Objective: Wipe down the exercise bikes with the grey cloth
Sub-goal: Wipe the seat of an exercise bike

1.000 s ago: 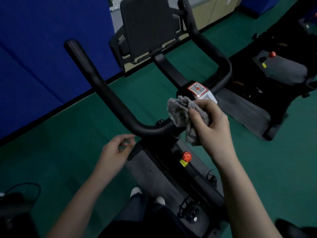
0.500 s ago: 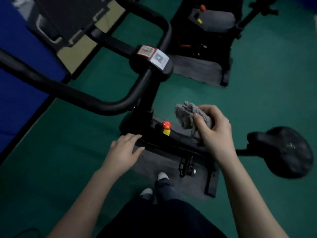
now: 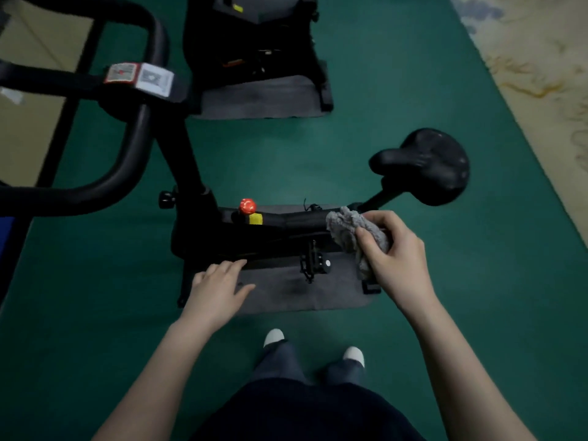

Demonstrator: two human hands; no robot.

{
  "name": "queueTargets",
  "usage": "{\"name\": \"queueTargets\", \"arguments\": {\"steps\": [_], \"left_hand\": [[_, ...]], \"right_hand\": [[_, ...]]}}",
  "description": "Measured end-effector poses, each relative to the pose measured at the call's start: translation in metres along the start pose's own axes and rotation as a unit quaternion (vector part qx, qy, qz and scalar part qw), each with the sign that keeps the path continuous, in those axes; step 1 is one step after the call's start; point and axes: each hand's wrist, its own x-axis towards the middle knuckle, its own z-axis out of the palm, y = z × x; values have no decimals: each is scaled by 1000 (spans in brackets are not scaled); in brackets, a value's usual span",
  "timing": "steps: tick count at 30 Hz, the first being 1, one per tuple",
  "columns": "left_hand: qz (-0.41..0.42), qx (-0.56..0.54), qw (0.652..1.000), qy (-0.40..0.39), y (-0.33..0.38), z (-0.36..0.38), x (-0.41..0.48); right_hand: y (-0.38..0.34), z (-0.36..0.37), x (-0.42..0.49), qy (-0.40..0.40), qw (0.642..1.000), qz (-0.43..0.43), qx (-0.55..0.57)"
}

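A black exercise bike (image 3: 254,233) stands in front of me on a grey mat (image 3: 286,294). Its handlebar (image 3: 133,148) curves at the left and its black saddle (image 3: 426,167) is at the right. My right hand (image 3: 394,259) grips the bunched grey cloth (image 3: 346,227) near the frame, just below the seat post. My left hand (image 3: 216,288) hovers with straight fingers over the mat's left part, holding nothing. A red knob (image 3: 247,205) with a yellow tag sits on the frame's top.
A second black bike (image 3: 254,43) on its own grey mat (image 3: 257,100) stands behind. Green floor (image 3: 413,90) surrounds the bikes. A beige patterned carpet (image 3: 541,58) runs along the right. My feet in white shoes (image 3: 275,337) stand near the mat's front edge.
My view has swung down and right from the handlebar to the frame. My right hand carried the cloth from the handlebar stem down to the frame by the seat post. The left hand dropped lower.
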Motion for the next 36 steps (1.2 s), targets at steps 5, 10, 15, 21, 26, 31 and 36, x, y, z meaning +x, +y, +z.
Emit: {"name": "queueTargets", "arguments": {"steps": [5, 10, 15, 21, 26, 31, 36], "left_hand": [[30, 52, 998, -5, 60, 11, 14], [69, 68, 995, 9, 160, 32, 22], [100, 52, 993, 24, 265, 72, 13], [114, 44, 992, 23, 333, 99, 2], [96, 62, 993, 25, 353, 98, 14], [66, 49, 996, 26, 374, 96, 46], [49, 40, 998, 18, 401, 95, 99]], "right_hand": [[44, -51, -19, 37, 999, 17, -2], [101, -126, -35, 65, 997, 36, -8], [157, -201, -51, 69, 997, 37, -19], [205, -254, -57, 62, 996, 60, -7], [232, -273, -40, 64, 995, 76, 8], [257, -287, -1, 42, 996, 83, 4], [277, -302, 62, 11, 996, 85, -10]]}}
